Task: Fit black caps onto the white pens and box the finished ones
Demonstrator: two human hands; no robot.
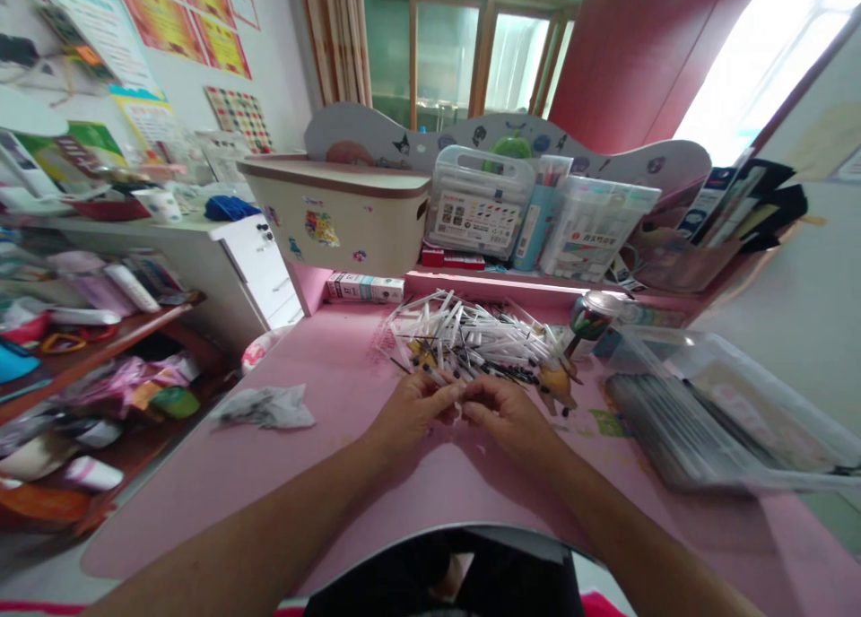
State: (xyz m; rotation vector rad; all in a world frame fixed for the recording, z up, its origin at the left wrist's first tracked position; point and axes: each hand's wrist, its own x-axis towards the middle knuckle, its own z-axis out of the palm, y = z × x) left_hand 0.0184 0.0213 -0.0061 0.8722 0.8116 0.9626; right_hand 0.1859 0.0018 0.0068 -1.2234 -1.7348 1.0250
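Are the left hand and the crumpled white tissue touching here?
Apart. The head view shows a stretch of pink desk between the left hand and the tissue, which lies to its left.

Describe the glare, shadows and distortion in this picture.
Head view: window at right blown out white; head view: faint shadows below the left hand and right hand on the pink desk; head view: shelf at left stretched and soft.

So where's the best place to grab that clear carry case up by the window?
Probably its top handle, from the front and above. The clear carry case stands upright with the handle on top, while the cream box and blue tube crowd its sides.
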